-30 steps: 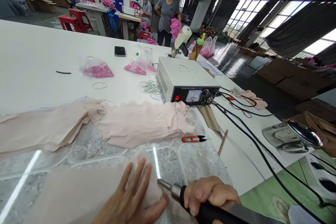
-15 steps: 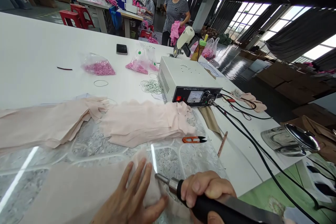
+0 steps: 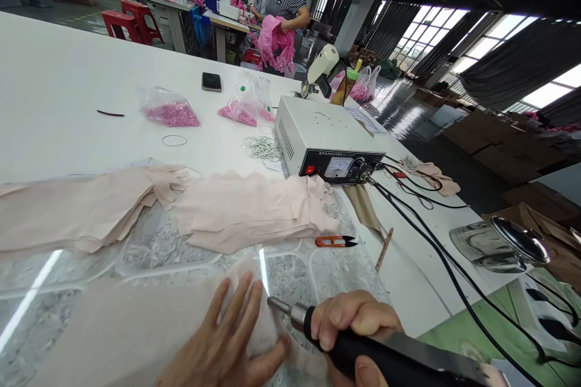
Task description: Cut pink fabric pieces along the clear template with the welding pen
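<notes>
My left hand lies flat with fingers spread on a thin pale pink fabric piece, pressing it to the patterned mat. In my right hand is a black-handled ultrasonic welding gun, fingers wrapped round its grip. Its metal tip points left and meets the fabric's edge beside my left fingers. Beyond my hands lie two stacks of pale pink cut fabric, one in the middle and one at the left. Orange thread snips rest right of the middle stack.
A white control box stands behind, with black cables running right. Bags of pink bits, a phone, a loose elastic bundle and a metal cup are on the table. A co-worker holds pink garments behind it.
The co-worker behind the table has moved left and nearer, with the pink garments. My hands and the gun's tip stay nearly in place; the view shifts slightly.
</notes>
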`<state>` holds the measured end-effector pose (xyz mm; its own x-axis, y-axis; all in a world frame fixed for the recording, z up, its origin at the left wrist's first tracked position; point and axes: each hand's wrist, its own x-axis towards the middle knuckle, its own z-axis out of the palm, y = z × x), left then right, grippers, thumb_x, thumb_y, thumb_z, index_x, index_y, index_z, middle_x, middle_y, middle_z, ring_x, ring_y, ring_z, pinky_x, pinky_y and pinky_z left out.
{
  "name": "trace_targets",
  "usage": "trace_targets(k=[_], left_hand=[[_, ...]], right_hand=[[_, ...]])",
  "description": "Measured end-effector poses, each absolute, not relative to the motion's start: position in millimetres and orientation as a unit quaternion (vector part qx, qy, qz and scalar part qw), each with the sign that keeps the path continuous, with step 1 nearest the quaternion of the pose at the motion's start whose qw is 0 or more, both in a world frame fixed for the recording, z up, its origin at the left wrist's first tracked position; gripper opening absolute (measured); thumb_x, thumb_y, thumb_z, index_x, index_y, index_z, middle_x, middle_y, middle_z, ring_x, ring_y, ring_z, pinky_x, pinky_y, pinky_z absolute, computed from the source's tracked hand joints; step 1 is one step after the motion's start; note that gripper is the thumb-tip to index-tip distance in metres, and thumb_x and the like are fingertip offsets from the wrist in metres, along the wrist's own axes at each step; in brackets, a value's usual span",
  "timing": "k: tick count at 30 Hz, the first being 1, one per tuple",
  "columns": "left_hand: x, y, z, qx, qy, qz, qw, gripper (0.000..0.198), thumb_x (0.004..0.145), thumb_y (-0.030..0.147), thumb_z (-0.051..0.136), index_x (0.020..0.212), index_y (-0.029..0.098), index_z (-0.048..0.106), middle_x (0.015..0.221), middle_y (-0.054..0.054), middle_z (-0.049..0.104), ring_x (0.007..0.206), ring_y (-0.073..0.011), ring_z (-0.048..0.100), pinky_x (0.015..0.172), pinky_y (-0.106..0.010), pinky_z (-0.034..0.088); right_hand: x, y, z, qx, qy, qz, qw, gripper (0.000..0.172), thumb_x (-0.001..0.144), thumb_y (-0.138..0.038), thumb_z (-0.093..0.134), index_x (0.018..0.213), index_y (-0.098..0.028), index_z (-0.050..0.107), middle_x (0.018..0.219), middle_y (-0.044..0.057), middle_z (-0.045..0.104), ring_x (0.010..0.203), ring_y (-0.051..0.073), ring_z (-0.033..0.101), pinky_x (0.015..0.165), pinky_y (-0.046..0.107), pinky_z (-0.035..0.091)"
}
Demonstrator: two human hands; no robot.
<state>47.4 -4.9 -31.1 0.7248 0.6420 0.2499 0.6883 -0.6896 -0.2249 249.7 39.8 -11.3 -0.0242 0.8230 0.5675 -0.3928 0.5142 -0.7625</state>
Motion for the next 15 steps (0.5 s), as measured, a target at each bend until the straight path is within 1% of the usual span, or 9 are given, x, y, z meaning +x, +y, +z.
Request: trace_targets(k=[5,9,12,14,15], left_hand=[[47,-7,-29,-0.921,-0.352,-0.067,0.155,0.080,0.082,0.025,0.068,0.155,0.032,0.037,0.134,-0.025,0.063,0.119,-0.0479,0.063,0.085,-0.057,0.058],[48,-10,-31,-0.920,-0.358,-0.056,0.149,0.087,0.080,0.023,0.072,0.157,0.032,0.032,0.134,-0.026,0.063,0.119,-0.0485,0.063,0.083,-0.059,0.059],[46,-10,-32,-0.916,-0.378,-0.058,0.123,0.098,0.078,0.021,0.079,0.159,0.038,0.026,0.141,-0.023,0.059,0.128,-0.0484,0.057,0.090,-0.062,0.055],[42,-10,-29,-0.913,-0.390,-0.076,0.090,0.102,0.078,0.024,0.082,0.159,0.041,0.023,0.148,-0.021,0.053,0.135,-0.0461,0.051,0.098,-0.062,0.051],[40,-10,-27,-0.913,-0.392,-0.092,0.067,0.101,0.079,0.028,0.083,0.159,0.040,0.023,0.151,-0.019,0.050,0.138,-0.0438,0.048,0.102,-0.060,0.049]], right_hand=[[245,39,-9,-0.199,-0.547,0.459,0.671,0.009,0.095,-0.029,0.055,0.103,-0.024,0.057,0.088,-0.001,0.059,0.064,0.011,0.061,0.057,0.028,0.057],[247,39,-5,-0.219,-0.532,0.433,0.694,0.010,0.093,-0.032,0.057,0.099,-0.023,0.058,0.085,-0.001,0.058,0.060,0.011,0.059,0.054,0.027,0.056],[254,37,0,-0.242,-0.515,0.404,0.716,0.013,0.092,-0.034,0.059,0.099,-0.023,0.060,0.083,-0.002,0.057,0.058,0.012,0.058,0.051,0.028,0.056],[261,37,2,-0.267,-0.490,0.390,0.733,0.011,0.090,-0.032,0.060,0.097,-0.023,0.061,0.082,-0.002,0.057,0.058,0.012,0.058,0.052,0.028,0.056],[265,37,2,-0.277,-0.476,0.383,0.741,0.011,0.089,-0.032,0.061,0.095,-0.022,0.061,0.080,-0.002,0.057,0.058,0.012,0.058,0.052,0.028,0.055]])
